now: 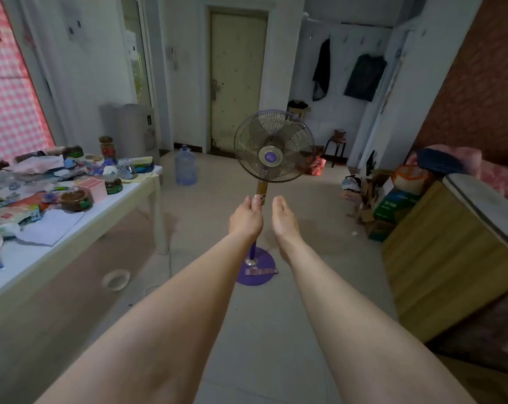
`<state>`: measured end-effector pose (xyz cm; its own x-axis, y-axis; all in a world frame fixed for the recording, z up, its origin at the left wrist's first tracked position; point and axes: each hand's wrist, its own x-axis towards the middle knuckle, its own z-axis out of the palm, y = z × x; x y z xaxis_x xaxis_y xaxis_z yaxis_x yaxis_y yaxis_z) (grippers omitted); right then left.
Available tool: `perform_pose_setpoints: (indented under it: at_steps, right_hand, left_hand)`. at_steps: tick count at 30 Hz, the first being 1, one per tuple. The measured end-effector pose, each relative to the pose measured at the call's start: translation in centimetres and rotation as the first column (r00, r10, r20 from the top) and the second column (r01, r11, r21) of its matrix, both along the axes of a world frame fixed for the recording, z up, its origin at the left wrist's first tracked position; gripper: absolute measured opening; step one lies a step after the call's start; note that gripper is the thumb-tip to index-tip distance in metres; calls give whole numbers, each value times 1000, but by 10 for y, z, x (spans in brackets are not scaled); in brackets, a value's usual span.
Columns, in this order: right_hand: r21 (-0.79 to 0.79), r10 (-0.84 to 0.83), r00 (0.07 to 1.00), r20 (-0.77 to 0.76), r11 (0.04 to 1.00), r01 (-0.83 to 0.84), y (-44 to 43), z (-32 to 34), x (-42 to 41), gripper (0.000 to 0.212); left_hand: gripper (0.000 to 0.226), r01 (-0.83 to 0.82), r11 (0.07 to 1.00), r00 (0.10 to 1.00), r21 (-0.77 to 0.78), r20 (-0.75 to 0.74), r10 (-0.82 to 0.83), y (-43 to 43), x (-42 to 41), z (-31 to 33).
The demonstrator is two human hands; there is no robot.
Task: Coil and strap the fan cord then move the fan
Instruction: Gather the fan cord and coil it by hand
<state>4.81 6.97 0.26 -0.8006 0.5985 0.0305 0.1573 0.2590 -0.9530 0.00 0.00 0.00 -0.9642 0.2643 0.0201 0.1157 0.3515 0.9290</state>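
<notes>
Both hands reach for the pedestal fan, standing on the floor just beside the cluttered table.

Left hand cups loosely by the pole, right hand is spread, neither clamped; top-heavy and rigid, probably best gripped at the pole above its purple base; the cord isn't clearly visible.

Room is looking dim, w/ soft daylight coming from the left through the red curtain. Whole pic is looking a bit soft, w/ slight blur on the table clutter. Wide lens is bending the walls and the door near the edges. The forearms are stretching large at the bottom. The fan is throwing only a faint shadow on the floor.
</notes>
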Motion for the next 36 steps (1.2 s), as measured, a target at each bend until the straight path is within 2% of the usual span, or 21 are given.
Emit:
perform_pose_setpoints:
  at_steps: [14,27,36]
  right_hand:
    - [-49,24,999,27,999,-23,42,-38,-64,54]
    - [-122,-97,995,22,988,99,67,-48,-211,53]
    - [-126,-126,991,48,983,131,93,-74,-284,52]
  left_hand:
    - [55,23,999,1000,-42,20,-22,41,-61,-38]
    - [56,111,991,994,-79,25,-109,74,-223,-57]
    - [54,151,985,987,-89,73,-144,100,-300,-82]
